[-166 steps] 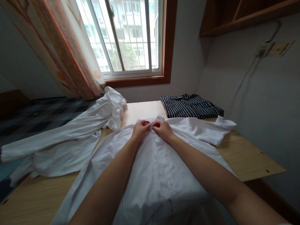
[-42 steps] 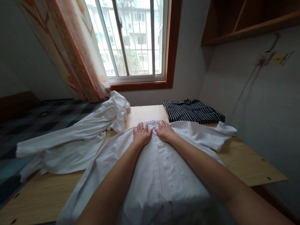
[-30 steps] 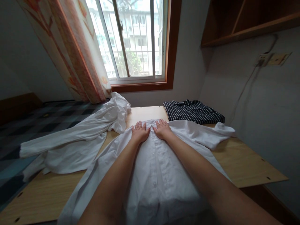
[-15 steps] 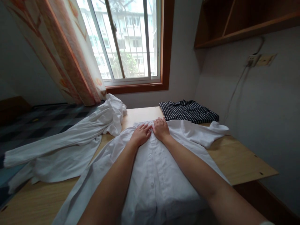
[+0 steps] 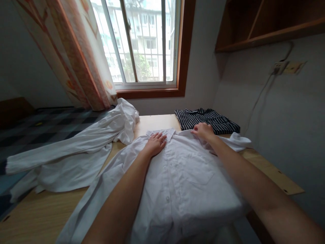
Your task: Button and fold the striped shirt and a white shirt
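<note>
A white button-up shirt (image 5: 182, 179) lies front-up on the wooden table (image 5: 38, 217), its collar toward the window. My left hand (image 5: 155, 144) rests flat on the shirt just below the collar, fingers stretched out and open. My right hand (image 5: 203, 131) lies on the shirt's right shoulder near the sleeve, fingers curled down onto the cloth; whether they pinch the fabric is unclear.
A second white shirt (image 5: 76, 152) lies crumpled over the table's left side. A folded dark striped shirt (image 5: 207, 120) sits at the back right. A window and curtain (image 5: 76, 54) stand behind; a wall (image 5: 279, 118) is close on the right.
My right hand has slid from the collar out to the right shoulder of the shirt. The left hand stays flat near the collar. The shirt's chest looks smoother.
</note>
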A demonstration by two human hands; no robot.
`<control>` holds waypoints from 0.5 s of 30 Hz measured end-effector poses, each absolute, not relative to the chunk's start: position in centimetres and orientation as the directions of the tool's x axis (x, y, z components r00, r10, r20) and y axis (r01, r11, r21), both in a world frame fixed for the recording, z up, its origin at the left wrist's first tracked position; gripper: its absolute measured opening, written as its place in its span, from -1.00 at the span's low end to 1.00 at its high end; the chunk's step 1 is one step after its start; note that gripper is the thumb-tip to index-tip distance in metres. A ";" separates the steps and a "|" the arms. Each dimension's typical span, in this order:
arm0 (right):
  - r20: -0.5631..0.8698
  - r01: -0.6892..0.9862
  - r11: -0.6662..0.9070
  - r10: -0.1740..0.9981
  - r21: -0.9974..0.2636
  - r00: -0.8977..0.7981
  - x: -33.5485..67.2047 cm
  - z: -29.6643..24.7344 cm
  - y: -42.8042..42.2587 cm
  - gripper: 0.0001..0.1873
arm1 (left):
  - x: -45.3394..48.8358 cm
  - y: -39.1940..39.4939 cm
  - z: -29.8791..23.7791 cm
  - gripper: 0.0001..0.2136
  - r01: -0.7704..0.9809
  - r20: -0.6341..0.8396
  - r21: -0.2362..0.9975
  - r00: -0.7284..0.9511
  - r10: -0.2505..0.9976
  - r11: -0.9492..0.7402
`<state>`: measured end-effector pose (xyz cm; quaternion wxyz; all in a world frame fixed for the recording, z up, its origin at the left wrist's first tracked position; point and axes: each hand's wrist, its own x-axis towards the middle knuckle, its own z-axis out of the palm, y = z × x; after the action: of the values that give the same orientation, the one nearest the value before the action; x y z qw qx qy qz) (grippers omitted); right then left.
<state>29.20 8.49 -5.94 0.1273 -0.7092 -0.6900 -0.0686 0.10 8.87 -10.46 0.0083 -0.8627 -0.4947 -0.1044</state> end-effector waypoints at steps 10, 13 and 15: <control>0.336 0.957 -0.008 0.935 -0.291 0.110 29.9 -4.6 9.1 -0.61 | 0.5 8.7 -10.7 -0.55 0.875 0.183 0.086 0.456 0.871 -0.476; 0.372 0.984 -0.065 0.920 -0.166 0.123 29.8 -4.2 9.2 -0.63 | 0.7 8.8 -10.8 -0.54 0.876 0.170 0.075 0.459 0.872 -0.476; 0.381 0.992 -0.092 0.917 -0.083 0.117 29.8 -4.4 9.3 -0.63 | 0.9 8.7 -10.8 -0.53 0.877 0.160 0.067 0.462 0.873 -0.476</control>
<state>29.84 9.32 -4.40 0.1614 -0.7297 -0.6543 -0.1162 0.89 8.68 -10.77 0.0123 -0.8548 -0.5116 -0.0863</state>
